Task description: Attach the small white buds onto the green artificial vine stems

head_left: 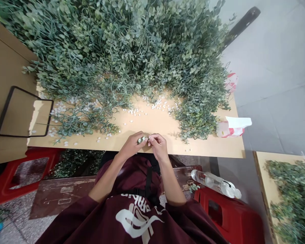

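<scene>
At the table's front edge, my left hand point(132, 145) is closed round green artificial stems point(139, 140) with small white caps on their ends. Close beside it, my right hand point(158, 146) is pinched at the fingertips near the stem ends. Something small and pale shows at those fingertips, too small to name. Many loose white caps point(157, 104) lie scattered on the tabletop point(152, 123) beyond my hands. A large heap of artificial leafy sprigs point(132, 51) covers the far part of the table. Single sprigs point(83, 118) lie to the left among more white caps.
A black wire frame point(21, 136) stands at the left beside a cardboard box point(10, 84). A tissue pack point(230, 129) sits at the table's right edge. Below it, a plastic bottle point(213, 181) lies on a red stool point(236, 217). Another table with greenery point(292, 189) is at far right.
</scene>
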`<state>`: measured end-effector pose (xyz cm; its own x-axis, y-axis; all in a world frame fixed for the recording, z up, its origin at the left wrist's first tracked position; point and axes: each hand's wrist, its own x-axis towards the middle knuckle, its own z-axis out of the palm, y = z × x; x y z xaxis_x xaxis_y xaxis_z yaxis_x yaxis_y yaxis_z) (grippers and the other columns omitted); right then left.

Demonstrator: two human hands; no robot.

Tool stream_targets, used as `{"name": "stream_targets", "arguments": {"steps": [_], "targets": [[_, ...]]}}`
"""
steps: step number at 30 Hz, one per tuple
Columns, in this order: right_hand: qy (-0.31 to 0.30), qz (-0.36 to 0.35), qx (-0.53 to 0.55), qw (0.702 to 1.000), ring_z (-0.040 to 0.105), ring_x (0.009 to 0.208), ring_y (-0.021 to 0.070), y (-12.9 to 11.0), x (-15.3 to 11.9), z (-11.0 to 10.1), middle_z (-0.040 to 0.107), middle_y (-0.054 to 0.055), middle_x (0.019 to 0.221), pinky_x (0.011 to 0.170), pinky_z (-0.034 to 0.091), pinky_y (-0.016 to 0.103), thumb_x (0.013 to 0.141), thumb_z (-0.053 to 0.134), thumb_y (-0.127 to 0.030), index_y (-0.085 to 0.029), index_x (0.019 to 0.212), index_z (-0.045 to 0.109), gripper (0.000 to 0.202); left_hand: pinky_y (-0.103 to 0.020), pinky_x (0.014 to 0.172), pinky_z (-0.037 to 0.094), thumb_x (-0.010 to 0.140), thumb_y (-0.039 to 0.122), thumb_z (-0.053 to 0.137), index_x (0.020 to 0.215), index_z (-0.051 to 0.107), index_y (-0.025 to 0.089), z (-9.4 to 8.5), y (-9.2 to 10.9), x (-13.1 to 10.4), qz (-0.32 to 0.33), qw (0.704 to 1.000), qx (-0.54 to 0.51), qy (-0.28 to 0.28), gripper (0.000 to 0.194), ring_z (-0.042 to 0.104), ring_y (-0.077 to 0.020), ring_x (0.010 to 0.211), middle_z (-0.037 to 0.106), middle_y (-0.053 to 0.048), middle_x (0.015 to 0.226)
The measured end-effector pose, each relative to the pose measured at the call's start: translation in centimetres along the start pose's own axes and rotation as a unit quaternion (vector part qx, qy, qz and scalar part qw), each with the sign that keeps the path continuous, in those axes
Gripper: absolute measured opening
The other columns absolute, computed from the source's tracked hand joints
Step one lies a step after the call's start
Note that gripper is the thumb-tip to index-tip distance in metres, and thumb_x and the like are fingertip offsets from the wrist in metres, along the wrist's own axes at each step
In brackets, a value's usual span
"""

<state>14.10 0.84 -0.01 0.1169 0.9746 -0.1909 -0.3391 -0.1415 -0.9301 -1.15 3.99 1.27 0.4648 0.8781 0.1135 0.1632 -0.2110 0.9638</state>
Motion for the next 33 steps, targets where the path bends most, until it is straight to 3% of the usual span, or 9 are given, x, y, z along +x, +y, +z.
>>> {"name": "stream_targets", "arguments": {"steps": [10,16,24,29,33], "targets": [[0.011,-0.003,-0.033,0.999,0.053,0.058,0.0116,0.2,0.2,0.1,0.062,-0.001,0.069,0.060,0.045,0.027,0.075,0.077,-0.040,-0.020,0.080,0.068,0.023,-0.027,0.075,0.044,0.096,0.039,0.046,0.082,0.063,0.018,0.0,-0.1,0.0,-0.016,1.000,0.013,-0.013,0.030,0.056,-0.0167,0.079,0.060,-0.003,0.081],[-0.008,-0.019,-0.025,0.999,0.054,0.061,0.0111,0.3,0.0,0.0,0.064,-0.001,0.073,0.061,0.044,0.026,0.079,0.074,-0.033,-0.020,0.084,0.070,0.014,-0.026,0.077,0.045,0.096,0.034,0.048,0.086,0.064,0.018,0.0,0.0,0.0,0.000,1.000,0.011,-0.009,0.025,0.057,-0.0162,0.080,0.062,-0.003,0.084],[-0.004,-0.037,-0.097,0.995,0.056,0.063,0.0125,0.1,-0.3,-0.1,0.063,-0.001,0.072,0.064,0.046,0.027,0.081,0.071,-0.037,-0.020,0.088,0.072,0.018,-0.027,0.078,0.045,0.097,0.037,0.046,0.089,0.064,0.018,-0.1,-0.1,-0.3,0.005,1.000,0.016,-0.009,0.028,0.058,-0.0167,0.083,0.062,-0.004,0.087],[-0.016,-0.049,-0.157,0.986,0.057,0.064,0.0138,-0.7,-1.3,-0.8,0.063,-0.001,0.069,0.066,0.046,0.027,0.084,0.069,-0.035,-0.020,0.089,0.072,0.017,-0.029,0.078,0.046,0.098,0.037,0.045,0.089,0.065,0.018,0.2,-0.3,-0.4,0.011,0.998,0.050,-0.023,0.029,0.059,-0.0177,0.084,0.062,-0.005,0.086],[0.003,-0.041,-0.187,0.982,0.056,0.063,0.0141,-1.3,-3.1,-2.2,0.061,-0.001,0.067,0.063,0.045,0.027,0.084,0.067,-0.035,-0.020,0.083,0.068,0.015,-0.035,0.089,0.047,0.094,0.040,0.053,0.099,0.067,0.021,0.4,-0.3,-0.6,0.034,0.994,0.081,-0.061,0.024,0.061,-0.0210,0.095,0.067,-0.007,0.098]]}}
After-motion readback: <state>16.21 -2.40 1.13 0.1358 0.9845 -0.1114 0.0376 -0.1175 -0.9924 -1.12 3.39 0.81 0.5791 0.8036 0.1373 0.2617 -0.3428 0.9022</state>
